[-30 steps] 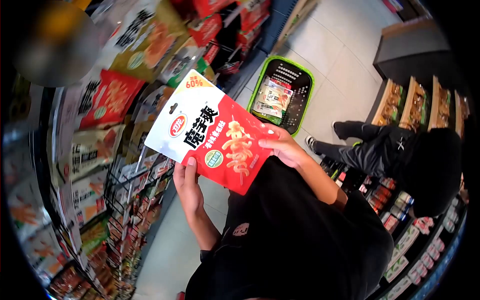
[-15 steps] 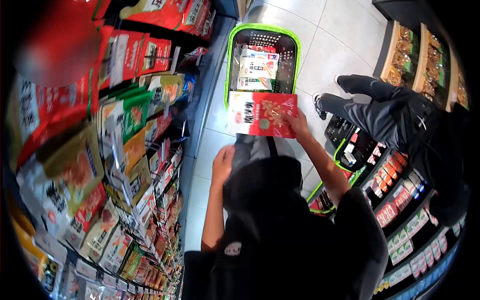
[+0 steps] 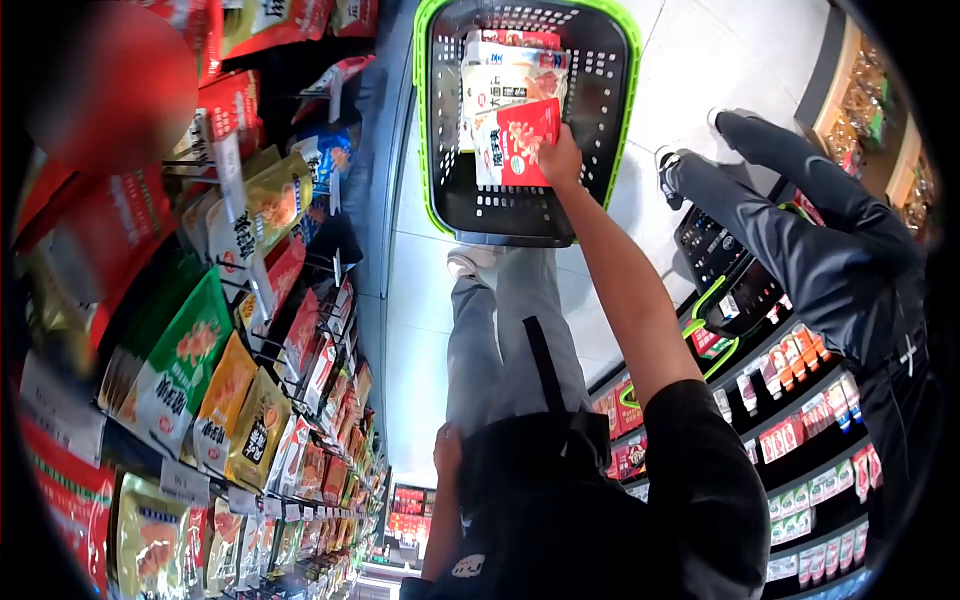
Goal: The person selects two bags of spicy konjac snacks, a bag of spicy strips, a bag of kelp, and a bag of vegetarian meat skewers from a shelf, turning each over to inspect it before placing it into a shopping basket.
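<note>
My right hand (image 3: 562,160) grips the edge of a red-and-white snack packet (image 3: 515,145), held inside the black shopping basket with a green rim (image 3: 629,110). Under and beyond this packet, several white and red snack packets (image 3: 515,78) lie in the basket. The basket is on the floor in front of my feet. My left hand (image 3: 447,450) hangs low beside my thigh, apart from the basket. Its fingers are mostly turned out of sight, and nothing shows in it.
On the left stands a shelf rack hung with bagged snacks, among them a green bag (image 3: 190,350) and an orange bag (image 3: 222,385). To the right is another person in dark trousers (image 3: 770,210), beside a second black basket (image 3: 735,300). Further shelves (image 3: 800,430) hold small packs.
My right hand has carried the red-and-white packet forward and down into the basket. My left hand has dropped back to my side. The view has shifted, and the basket appears larger.
</note>
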A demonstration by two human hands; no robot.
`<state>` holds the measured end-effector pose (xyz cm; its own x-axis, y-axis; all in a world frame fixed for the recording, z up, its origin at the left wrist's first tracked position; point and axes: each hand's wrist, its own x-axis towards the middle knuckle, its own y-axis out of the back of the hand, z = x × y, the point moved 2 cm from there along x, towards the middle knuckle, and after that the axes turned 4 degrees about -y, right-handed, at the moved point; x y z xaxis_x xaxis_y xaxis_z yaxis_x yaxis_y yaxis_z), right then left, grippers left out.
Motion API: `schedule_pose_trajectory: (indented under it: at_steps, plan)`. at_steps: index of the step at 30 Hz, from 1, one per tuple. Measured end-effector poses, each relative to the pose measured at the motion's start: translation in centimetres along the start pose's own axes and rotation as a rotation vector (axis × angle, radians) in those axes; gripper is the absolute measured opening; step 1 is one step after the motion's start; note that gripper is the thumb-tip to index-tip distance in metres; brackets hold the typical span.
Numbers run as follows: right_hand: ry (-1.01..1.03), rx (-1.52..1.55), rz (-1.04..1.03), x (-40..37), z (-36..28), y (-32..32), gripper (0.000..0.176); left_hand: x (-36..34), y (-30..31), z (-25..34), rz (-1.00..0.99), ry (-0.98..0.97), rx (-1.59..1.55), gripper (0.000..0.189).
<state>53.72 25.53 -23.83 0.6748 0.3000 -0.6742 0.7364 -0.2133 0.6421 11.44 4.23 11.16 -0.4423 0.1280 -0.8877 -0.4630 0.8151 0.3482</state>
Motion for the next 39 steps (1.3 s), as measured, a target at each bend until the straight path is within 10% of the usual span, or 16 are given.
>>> schedule_pose_trajectory:
  at_steps: [12,16,17,20,22,28,32,33,39]
  plan:
    - [-0.295,-0.185,-0.046,2.7,10.2,-6.3,0.044,-0.6,-3.6,1.9,0.086,0.204,0.067,0.046]
    - [0.315,-0.456,-0.367,1.1,11.8,-5.8,0.026,-1.3,-3.3,2.3,0.065,0.061,0.005,0.048]
    - [0.454,-0.339,-0.756,-0.1,9.5,-3.9,0.028,-1.3,-3.2,2.3,0.055,0.034,0.007,0.049]
    - [-0.156,0.035,-0.740,-3.9,5.5,1.3,0.024,-0.9,-2.8,2.5,0.037,-0.098,-0.055,0.052]
    - [-0.003,-0.100,-0.683,-4.7,3.7,3.6,0.024,-1.7,-2.7,2.4,0.027,-0.168,-0.108,0.054]
    - [1.478,-0.733,-0.641,-10.8,0.0,7.7,0.017,0.2,-3.1,2.5,-0.015,-0.349,-0.276,0.060]
    - [0.707,-0.461,-0.710,-16.0,1.3,6.9,0.013,1.8,-3.5,2.1,-0.019,-0.554,-0.467,0.051]
    - [0.982,-0.622,-0.650,-18.9,-0.6,7.6,0.015,1.9,-3.0,2.1,-0.024,-0.647,-0.443,0.047]
    - [1.112,-0.567,-0.676,-31.1,-16.7,7.7,0.027,1.1,-0.3,0.9,0.004,-0.909,-0.593,0.043]
